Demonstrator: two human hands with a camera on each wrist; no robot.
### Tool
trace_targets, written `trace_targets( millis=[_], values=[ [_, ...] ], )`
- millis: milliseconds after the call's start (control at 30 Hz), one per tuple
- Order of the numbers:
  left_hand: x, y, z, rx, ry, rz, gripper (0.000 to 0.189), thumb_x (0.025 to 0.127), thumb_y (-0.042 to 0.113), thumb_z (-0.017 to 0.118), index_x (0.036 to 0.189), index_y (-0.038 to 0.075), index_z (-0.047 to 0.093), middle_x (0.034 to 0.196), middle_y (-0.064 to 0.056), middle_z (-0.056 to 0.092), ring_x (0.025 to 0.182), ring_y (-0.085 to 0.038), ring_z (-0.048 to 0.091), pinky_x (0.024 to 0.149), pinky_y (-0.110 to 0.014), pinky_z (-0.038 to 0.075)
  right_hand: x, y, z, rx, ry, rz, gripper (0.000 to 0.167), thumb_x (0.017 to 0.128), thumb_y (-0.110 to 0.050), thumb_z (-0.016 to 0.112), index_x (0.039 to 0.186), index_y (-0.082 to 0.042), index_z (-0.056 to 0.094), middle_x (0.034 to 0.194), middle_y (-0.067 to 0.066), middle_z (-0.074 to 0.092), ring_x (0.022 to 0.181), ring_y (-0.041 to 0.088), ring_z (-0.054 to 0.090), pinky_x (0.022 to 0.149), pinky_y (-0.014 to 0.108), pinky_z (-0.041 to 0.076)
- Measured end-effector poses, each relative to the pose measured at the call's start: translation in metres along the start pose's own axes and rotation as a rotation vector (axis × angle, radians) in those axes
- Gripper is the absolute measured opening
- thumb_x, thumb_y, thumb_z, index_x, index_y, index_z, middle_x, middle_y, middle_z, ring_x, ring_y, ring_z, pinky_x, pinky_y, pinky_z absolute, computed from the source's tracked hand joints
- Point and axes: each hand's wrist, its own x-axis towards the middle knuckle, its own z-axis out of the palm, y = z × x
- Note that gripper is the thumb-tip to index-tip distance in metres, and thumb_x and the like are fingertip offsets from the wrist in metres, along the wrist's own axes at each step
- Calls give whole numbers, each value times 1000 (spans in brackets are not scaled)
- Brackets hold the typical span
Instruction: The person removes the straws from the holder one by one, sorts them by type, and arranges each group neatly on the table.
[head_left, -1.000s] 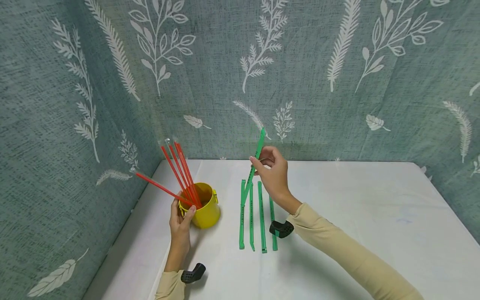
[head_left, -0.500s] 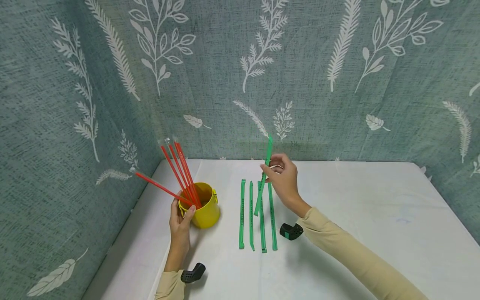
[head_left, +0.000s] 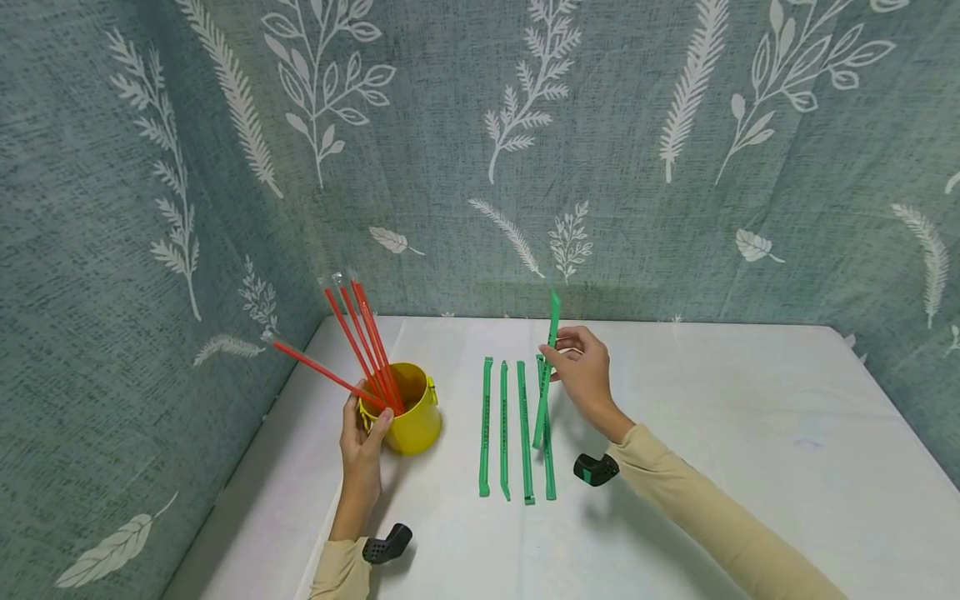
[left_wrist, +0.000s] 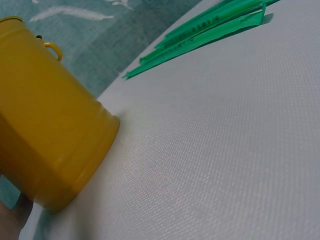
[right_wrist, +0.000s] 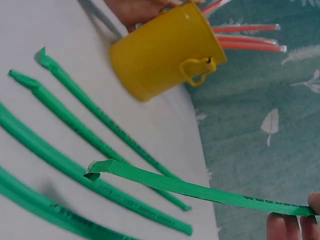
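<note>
My left hand [head_left: 362, 458] grips the side of a yellow metal pail [head_left: 417, 429], thumb at the rim. Several red straws [head_left: 366, 337] in clear wrappers stand in the pail; one leans far out to the left over the rim. My right hand [head_left: 588, 375] pinches a green paper-wrapped straw [right_wrist: 200, 191] near its upper half and holds it tilted above the table. Below it, several like green straws [head_left: 485, 425] lie side by side in a row. The held straw partly covers the rightmost one in the head view.
A white cloth-covered table [head_left: 712, 417] bears everything. Green fabric with white leaf prints [head_left: 450, 125] hangs behind it and along the left side. A small loop handle [right_wrist: 197, 70] sticks out from the pail's side.
My right hand has moved right and toward me, carrying the green straw from over the leftmost straw in the row to over the rightmost. My left hand stays on the pail.
</note>
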Motion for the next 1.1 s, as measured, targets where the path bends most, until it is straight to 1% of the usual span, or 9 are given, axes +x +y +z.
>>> trace_targets(
  millis=[133,333,467,500,600,667,733,867,1100],
  values=[
    [0,0,0,10,-1,-4,62,91,10,57,147,18,32,148,2,31,140,-17,22,114,-39,19,-1,8,-6,-26,-4,68,28,85,-11,70,109,-2,58,92,13,56,73,33,62,56,37,56],
    [1,1,0,4,-1,4,63,91,9,57,148,14,30,148,0,31,139,-19,23,114,-38,20,-2,18,-13,-58,-6,152,27,86,-14,70,108,-2,58,93,13,56,64,19,59,62,49,55],
    [1,1,1,-7,5,3,63,91,7,56,147,14,31,148,-1,31,139,-20,22,114,-36,20,-3,25,-15,-106,-9,193,24,85,-13,70,105,-3,59,91,12,57,61,21,59,57,51,53],
    [1,2,1,-10,6,2,62,91,7,56,147,16,31,148,-1,32,139,-19,22,114,-36,20,-4,27,-16,-116,-10,206,24,85,-13,70,104,-3,59,91,12,57,62,25,60,56,51,53],
    [0,2,2,-19,-2,5,62,91,7,56,147,19,33,147,0,33,138,-19,24,113,-33,21,-6,35,-18,-162,-14,244,24,85,-13,70,104,-2,59,90,12,58,57,25,59,52,47,53],
    [0,2,2,-19,-7,8,61,91,7,56,146,20,33,146,0,33,138,-18,24,113,-35,20,-6,41,-21,-175,-17,269,26,85,-12,70,105,-1,59,90,13,58,54,24,59,54,41,55],
    [0,2,2,-19,-7,10,61,91,8,56,146,20,34,146,0,34,138,-18,24,114,-37,19,-7,48,-23,-190,-21,289,26,85,-12,70,105,0,59,89,13,58,51,18,57,51,37,54],
    [0,4,2,-9,-1,0,62,90,7,56,147,20,32,148,0,31,139,-18,22,114,-41,18,-9,61,-25,-209,-31,320,27,84,-11,71,105,1,60,86,12,60,51,15,55,46,30,51],
    [-1,2,1,4,5,-7,62,90,9,56,147,20,32,148,2,31,140,-18,21,114,-41,16,-9,70,-20,-305,-50,283,25,81,-11,73,100,2,62,82,13,63,49,14,55,40,28,48]
  ],
)
